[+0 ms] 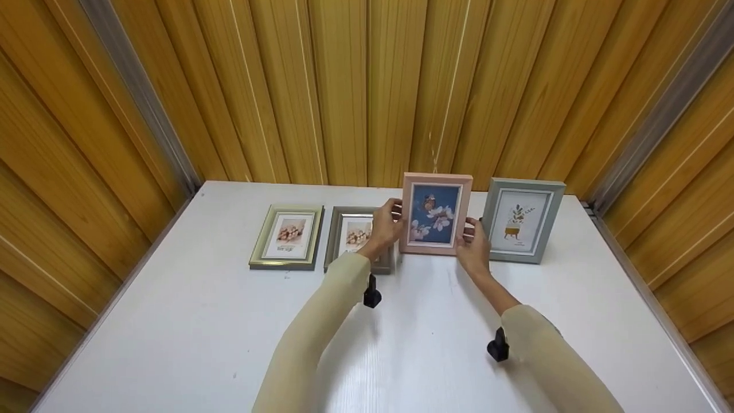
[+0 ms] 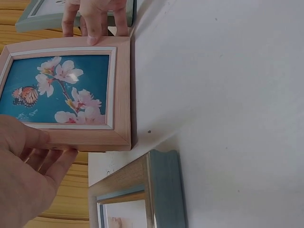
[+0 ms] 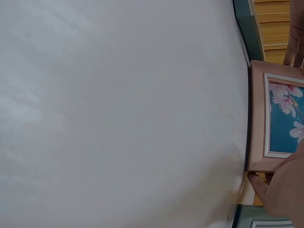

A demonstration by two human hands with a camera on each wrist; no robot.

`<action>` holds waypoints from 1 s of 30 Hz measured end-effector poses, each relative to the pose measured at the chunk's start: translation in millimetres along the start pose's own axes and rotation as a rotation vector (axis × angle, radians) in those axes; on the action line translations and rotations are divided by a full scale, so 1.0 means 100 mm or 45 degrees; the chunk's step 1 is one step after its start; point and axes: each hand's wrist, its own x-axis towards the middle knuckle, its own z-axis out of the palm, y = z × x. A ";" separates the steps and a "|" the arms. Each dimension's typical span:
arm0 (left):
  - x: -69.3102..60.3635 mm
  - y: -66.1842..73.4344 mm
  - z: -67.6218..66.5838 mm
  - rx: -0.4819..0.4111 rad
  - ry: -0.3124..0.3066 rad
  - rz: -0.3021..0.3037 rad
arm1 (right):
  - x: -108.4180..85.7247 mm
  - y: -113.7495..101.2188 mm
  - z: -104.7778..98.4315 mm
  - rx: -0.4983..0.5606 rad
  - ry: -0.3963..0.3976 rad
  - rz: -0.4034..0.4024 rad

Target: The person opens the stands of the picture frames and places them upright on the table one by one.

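A pink picture frame with blossoms and a butterfly on blue stands upright on the white table. My left hand grips its left side, thumb on the front and fingers curled behind the edge. On the opposite side my right hand holds the frame's right edge. In the left wrist view, the right hand's fingers lie against the far side of the pink frame. Close by on the right, a grey-green frame with a potted-plant print stands upright. Behind my left forearm, a brown-grey frame is partly hidden.
A gold-green frame lies at the far left of the white table. Wood-patterned walls rise behind the table and at both sides. A small black device hangs at the left wrist, another at the right.
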 end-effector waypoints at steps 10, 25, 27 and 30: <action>0.02 0.02 -0.12 0.164 -0.008 -0.078 | 0.04 -0.14 -0.08 -0.095 -0.092 0.063; -0.05 -0.30 -0.90 0.148 -0.186 -0.123 | 0.00 -0.37 -0.34 0.118 -0.355 0.520; -0.07 -0.36 -0.99 0.169 -0.154 -0.140 | -0.04 -0.40 -0.32 0.108 -0.444 0.544; -0.09 -0.34 -1.11 0.212 -0.144 -0.223 | -0.09 -0.44 -0.26 0.031 -0.587 0.503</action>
